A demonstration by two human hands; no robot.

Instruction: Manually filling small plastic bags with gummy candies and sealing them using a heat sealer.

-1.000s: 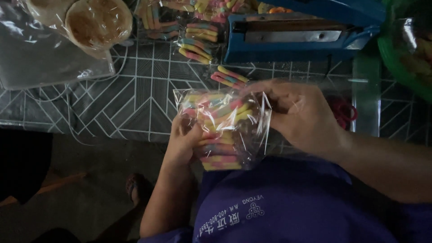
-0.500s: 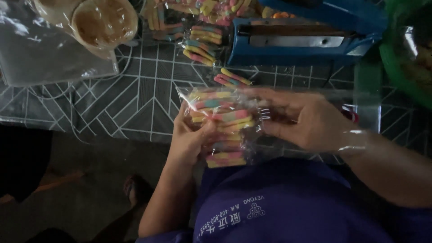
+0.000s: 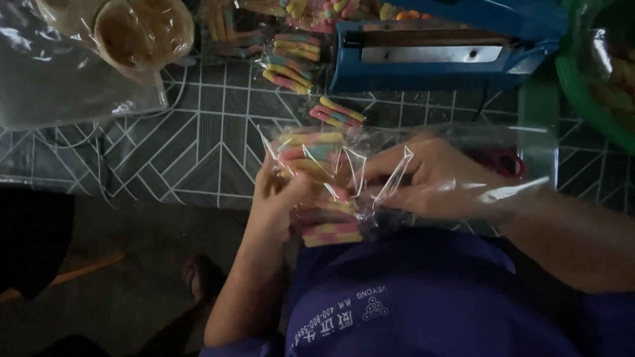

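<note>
Change: against the earlier frames, the right hand [image 3: 440, 178] now sits inside a loose clear sleeve [image 3: 489, 192] of film, and the stack of sticks looks squared up a little more; the bundling seems to be going on, not finished.
Left hand: the left hand [image 3: 281, 198] grips the near-left side of the clear plastic bag [image 3: 331, 188], fingers curled round the stack.
Right hand: pinching the bag's crinkled film from the right, fingers closed on it, touching the left hand's thumb side.
Bag and contents: held between both hands, just above the lap; inside lie striped candy sticks [image 3: 331, 231] in pink, yellow and blue, short, rounded, sugary-looking.
Beyond the hands: loose sticks [image 3: 338, 112] on the table [image 3: 198, 152], its cover patterned in grey geometric lines; a sealed packet [image 3: 291, 63] farther off.
Far right: a blue heat sealer [image 3: 436, 49], hard-edged with a metal strip; a green basket [image 3: 595, 92] beside it.
Far left: soft clear bags [image 3: 79, 86], glossy and wrinkled.
</note>
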